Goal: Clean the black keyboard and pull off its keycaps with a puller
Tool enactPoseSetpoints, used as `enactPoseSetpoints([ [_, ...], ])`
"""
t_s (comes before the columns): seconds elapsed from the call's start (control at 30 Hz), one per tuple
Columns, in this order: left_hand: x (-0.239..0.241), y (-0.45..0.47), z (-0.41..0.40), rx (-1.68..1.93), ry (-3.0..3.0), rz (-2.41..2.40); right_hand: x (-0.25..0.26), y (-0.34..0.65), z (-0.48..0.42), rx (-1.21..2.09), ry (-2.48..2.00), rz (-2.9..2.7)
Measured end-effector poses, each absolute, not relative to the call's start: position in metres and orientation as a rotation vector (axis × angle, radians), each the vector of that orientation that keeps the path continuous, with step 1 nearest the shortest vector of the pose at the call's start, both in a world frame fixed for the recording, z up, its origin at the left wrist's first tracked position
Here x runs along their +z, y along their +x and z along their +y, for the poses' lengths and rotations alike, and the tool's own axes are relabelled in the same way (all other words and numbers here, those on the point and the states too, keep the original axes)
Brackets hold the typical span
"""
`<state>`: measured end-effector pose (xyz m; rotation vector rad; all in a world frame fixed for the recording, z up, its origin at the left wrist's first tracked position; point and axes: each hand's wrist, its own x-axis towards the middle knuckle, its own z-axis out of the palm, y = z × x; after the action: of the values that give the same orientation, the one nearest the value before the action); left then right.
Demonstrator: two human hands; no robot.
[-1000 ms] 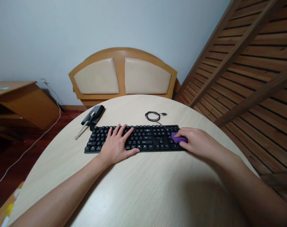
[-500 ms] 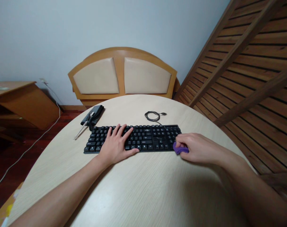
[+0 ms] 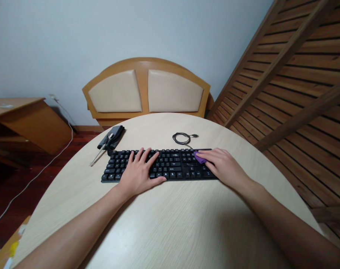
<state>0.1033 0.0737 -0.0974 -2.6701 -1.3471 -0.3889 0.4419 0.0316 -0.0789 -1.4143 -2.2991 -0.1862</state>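
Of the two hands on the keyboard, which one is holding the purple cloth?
The right hand holds the purple cloth; the left hand lies spread on the keyboard, holding nothing.

A headboard (image 3: 145,89) stands between a desk (image 3: 42,125) and a slatted panel (image 3: 294,95).

Behind the keyboard (image 3: 170,164) lies passing room between two obstacles: dark pouch (image 3: 117,133) and coiled cable (image 3: 181,144).

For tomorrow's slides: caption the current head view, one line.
Head view: left hand spread on a keyboard, right hand holding a purple cloth over its right side, coiled cable behind.
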Motion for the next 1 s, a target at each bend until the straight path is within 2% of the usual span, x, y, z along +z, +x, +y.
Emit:
enactPoseSetpoints([
  [0.57, -0.096, 0.103, 0.073, -0.371, -2.665, -1.356, -0.042, 0.428, 0.008, 0.212, -1.351, -2.571],
  [0.8, -0.093, 0.105, 0.067, -0.404, -2.718, -1.304, -0.055, 0.432, 0.016, -0.130, -1.407, -2.310],
  [1.0, -0.091, 0.112, 0.052, -0.403, -2.779, -1.233, -0.067, 0.435, 0.024, -0.179, -1.443, -2.231],
])
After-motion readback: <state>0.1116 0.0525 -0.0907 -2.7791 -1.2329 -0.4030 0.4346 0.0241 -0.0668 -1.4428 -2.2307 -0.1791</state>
